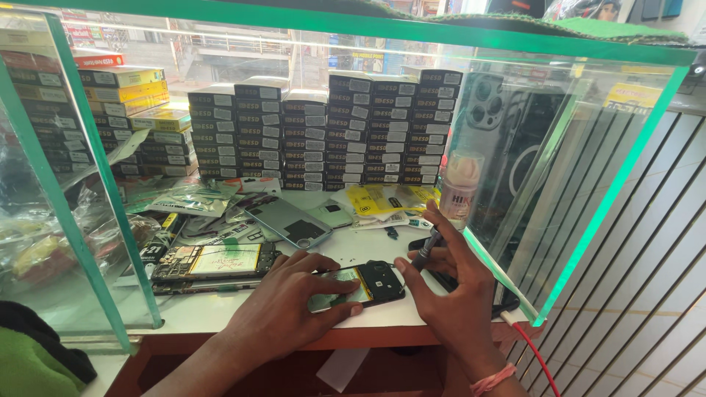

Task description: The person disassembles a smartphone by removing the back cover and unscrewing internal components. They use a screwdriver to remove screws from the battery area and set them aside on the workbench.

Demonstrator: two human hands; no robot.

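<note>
An opened phone with its back off lies flat near the front edge of the white work surface. My left hand presses down on its left part, fingers spread over it. My right hand holds a thin dark tool, likely a screwdriver, upright with its tip at the phone's right end.
A second stripped phone body lies to the left, a grey back cover behind it. Stacks of small dark and yellow boxes line the back. A small plastic bottle stands at right. Green-edged glass panels enclose the bench. A red cable hangs at the front.
</note>
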